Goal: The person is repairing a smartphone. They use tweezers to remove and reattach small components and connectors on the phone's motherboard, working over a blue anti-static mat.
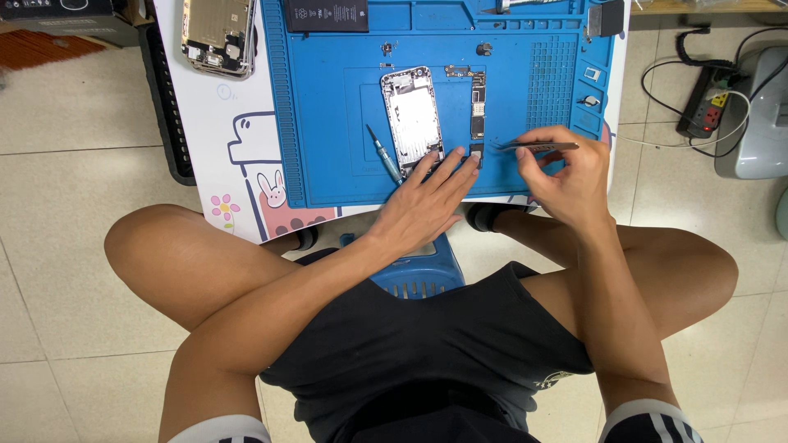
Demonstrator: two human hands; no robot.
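An opened silver phone housing [411, 116] lies upright in the middle of a blue repair mat [328, 164]. My left hand [427, 201] rests flat on the mat, fingertips touching the housing's lower end and a small dark part [476, 152] beside it. My right hand [568, 176] holds metal tweezers [538, 146], their tip pointing left toward that small part. A narrow logic board [478, 102] lies just right of the housing. A thin screwdriver [384, 153] lies to the housing's left.
A second phone body [217, 34] lies at the white table's upper left, a black battery [327, 15] at the mat's top. Small screws and parts sit in the mat's right trays [589, 100]. A power strip [704, 107] with cables lies on the tiled floor, right.
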